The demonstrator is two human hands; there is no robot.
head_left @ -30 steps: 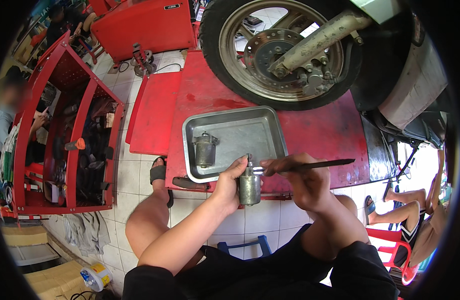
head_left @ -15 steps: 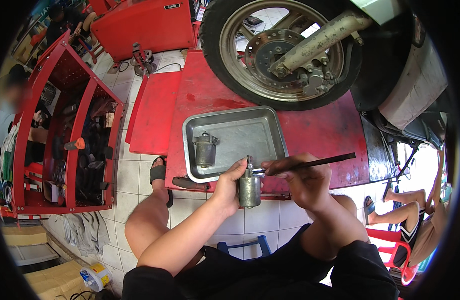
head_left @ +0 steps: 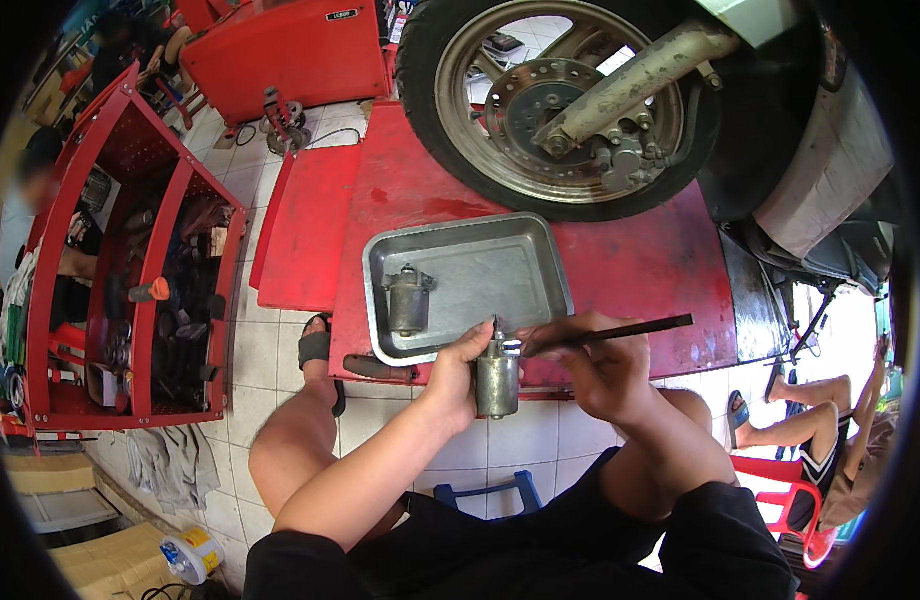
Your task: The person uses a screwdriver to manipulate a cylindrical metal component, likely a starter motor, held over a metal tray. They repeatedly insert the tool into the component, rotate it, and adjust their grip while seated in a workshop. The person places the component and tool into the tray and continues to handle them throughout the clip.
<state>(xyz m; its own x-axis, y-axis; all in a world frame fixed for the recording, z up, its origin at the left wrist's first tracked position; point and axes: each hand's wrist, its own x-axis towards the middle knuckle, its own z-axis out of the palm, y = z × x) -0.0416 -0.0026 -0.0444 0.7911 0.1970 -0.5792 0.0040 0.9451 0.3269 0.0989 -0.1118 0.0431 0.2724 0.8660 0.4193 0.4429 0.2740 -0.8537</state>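
My left hand (head_left: 454, 385) is closed round a metal starter motor (head_left: 497, 388), held upright just off the near edge of the red bench. In my right hand (head_left: 605, 372) is a slim dark-handled tool (head_left: 652, 327), its handle pointing right. The tool's pale tip is at the motor's upper end; its exact kind is hard to make out, being partly covered by my fingers. A second starter motor (head_left: 409, 303) stands in the left part of the metal tray (head_left: 553, 262), just beyond my hands.
The red bench (head_left: 640, 270) bears a motorcycle whose front wheel (head_left: 430, 120) stands behind the tray. Left is a red tool cart (head_left: 170, 260) full of tools. A blue stool (head_left: 488, 497) is below my hands. Other people sit at far left and at right, near a red chair (head_left: 770, 490).
My right hand has shifted slightly left, and the tool's handle has moved left and a little lower. My left hand keeps the motor almost in place.
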